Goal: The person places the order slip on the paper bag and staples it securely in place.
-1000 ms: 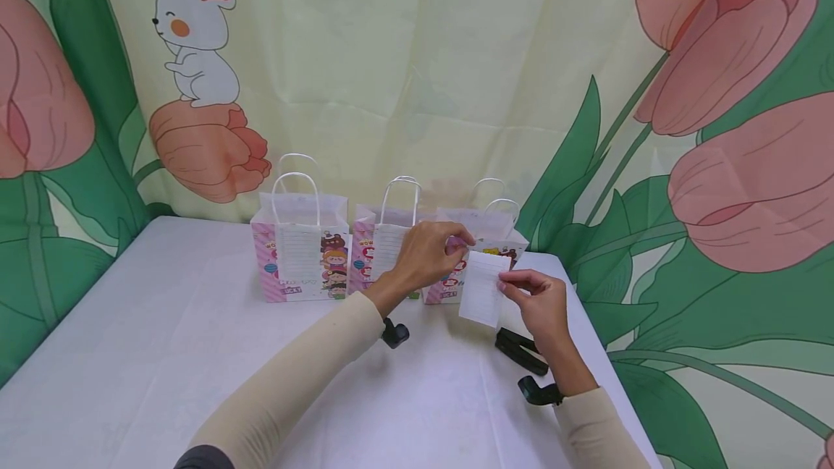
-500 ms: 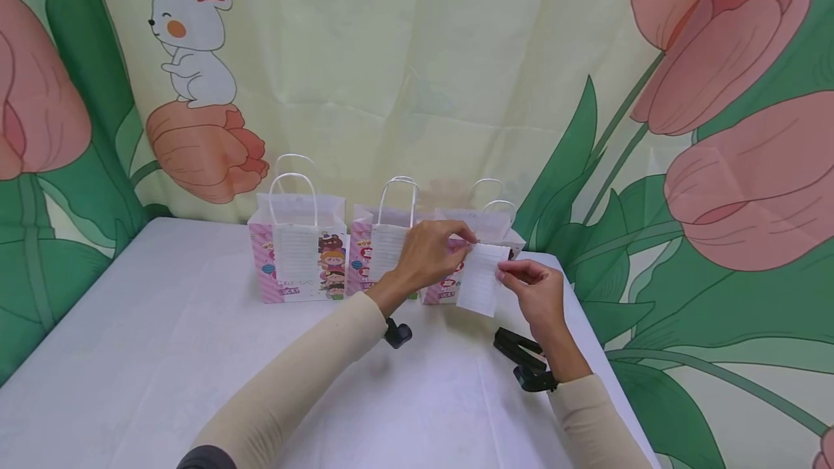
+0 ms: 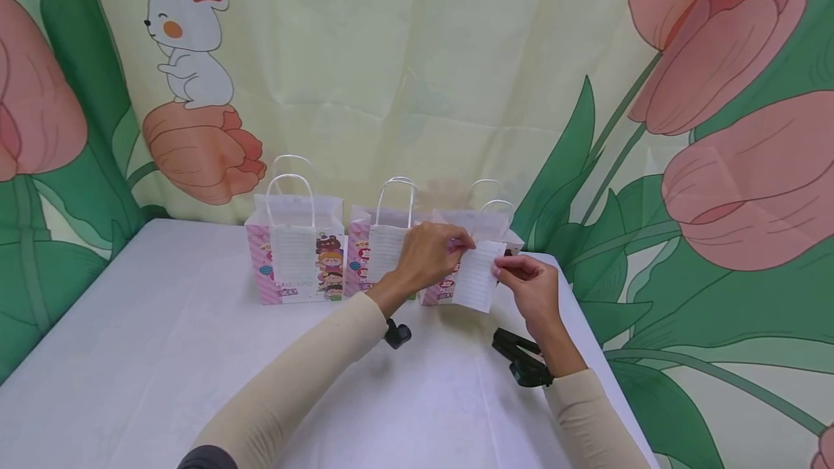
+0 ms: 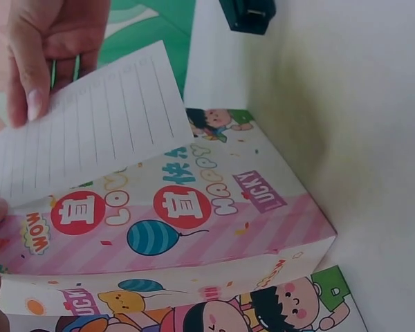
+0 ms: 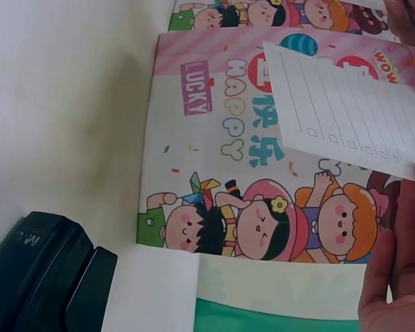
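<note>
A small lined sheet of paper (image 3: 474, 277) lies in front of the right-hand paper gift bag (image 3: 438, 289), its lower edge standing away from the bag. My left hand (image 3: 426, 258) pinches the sheet's upper left corner by the bag's top edge. On the sheet's right edge, thumb and fingers of my right hand (image 3: 536, 294) pinch it. A row of small boxes on the paper (image 5: 346, 111) shows in the right wrist view. Near my right wrist lies a black stapler (image 3: 511, 342), partly covered by the wrist camera.
Two similar bags stand to the left: a middle bag (image 3: 357, 255) and a left bag (image 3: 260, 266), each with a lined sheet on its front. White cloth covers the table (image 3: 163, 339). Behind hangs a curtain (image 3: 456, 78) printed with tulips and a rabbit.
My right hand has moved slightly left and up, bringing the sheet's lower edge nearer the bag's front. The left hand keeps its pinch at the top corner, almost still.
</note>
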{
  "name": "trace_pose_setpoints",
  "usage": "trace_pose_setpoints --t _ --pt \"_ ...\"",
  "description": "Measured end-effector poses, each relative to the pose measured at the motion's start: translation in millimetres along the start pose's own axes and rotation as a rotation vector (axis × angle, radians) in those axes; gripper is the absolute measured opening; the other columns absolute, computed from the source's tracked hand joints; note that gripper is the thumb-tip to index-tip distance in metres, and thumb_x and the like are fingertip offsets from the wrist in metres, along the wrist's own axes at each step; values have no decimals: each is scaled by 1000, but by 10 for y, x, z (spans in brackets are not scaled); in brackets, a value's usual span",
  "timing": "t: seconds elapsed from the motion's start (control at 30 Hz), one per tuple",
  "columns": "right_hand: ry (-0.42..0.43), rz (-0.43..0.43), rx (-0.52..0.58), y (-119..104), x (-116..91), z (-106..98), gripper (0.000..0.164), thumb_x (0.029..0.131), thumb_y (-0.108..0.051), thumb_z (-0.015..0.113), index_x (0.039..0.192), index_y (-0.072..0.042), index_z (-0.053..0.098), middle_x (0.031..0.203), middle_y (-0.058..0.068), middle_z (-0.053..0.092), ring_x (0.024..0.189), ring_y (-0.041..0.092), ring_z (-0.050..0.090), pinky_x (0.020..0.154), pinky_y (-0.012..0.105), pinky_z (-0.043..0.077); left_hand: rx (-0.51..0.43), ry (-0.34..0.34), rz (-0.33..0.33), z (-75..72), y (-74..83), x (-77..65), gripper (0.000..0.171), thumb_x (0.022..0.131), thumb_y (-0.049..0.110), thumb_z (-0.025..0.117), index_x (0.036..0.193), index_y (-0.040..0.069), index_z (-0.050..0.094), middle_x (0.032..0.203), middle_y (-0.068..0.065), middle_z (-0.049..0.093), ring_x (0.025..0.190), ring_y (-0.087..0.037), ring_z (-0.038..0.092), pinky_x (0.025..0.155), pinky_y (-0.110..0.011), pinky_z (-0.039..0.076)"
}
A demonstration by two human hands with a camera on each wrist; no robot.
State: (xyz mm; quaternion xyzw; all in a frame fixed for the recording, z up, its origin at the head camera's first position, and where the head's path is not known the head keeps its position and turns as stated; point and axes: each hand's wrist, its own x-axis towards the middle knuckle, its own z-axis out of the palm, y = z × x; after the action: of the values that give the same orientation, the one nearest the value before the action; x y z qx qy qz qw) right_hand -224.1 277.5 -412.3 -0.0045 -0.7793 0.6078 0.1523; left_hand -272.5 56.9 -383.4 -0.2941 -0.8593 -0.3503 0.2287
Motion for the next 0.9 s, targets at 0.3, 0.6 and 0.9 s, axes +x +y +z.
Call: trace_pose_setpoints --t 0.3,0.6,0.9 --pt "16 -6 -94 22 -18 -58 30 93 -20 83 118 -6 77 116 4 77 99 9 75 88 19 60 2 4 5 8 -12 -1 9 96 19 78 100 22 85 100 3 84 77 -13 69 61 -18 44" --pt "-44 5 -261 107 -103 -233 32 95 -24 82 124 -10 76 127 14 73 102 11 69 88 28 57 6 -5 -1 13 -14 -3 10 98 20 77 101 22 85 103 3 84 84 -14 74 62 -18 47" --pt "-117 1 -412 195 -252 -399 37 94 -29 84 127 -16 74 127 7 73 115 25 67 93 36 55 -2 -6 -2 15 -6 1 10 98 20 76 101 22 85 103 4 84 87 -15 76 65 -18 49"
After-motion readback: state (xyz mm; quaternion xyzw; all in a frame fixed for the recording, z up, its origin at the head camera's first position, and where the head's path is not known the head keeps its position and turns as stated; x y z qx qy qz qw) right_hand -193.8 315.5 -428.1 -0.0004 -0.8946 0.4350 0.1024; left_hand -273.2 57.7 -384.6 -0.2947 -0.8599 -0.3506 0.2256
